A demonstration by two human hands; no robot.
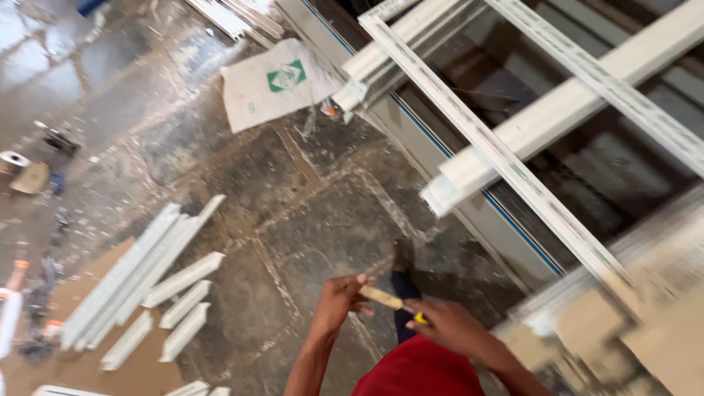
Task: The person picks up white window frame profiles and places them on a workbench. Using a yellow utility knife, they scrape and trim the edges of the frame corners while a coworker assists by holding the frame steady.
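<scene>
Both hands grasp one small tool — left hand point(339, 299) on its wooden handle point(380, 296), right hand point(449, 327) clenched at 3 o'clock — above the stone floor point(293, 205).

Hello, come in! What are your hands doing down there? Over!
Left hand and right hand both grip a small wooden-handled tool. Cut white profile pieces lie left on the floor. Nothing between the hands.

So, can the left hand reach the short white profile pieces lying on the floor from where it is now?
Probably not without bending down. The left hand grips one end of a small stick-like tool, also held by the right hand, and the white profile pieces lie apart, lower on the floor.
</scene>
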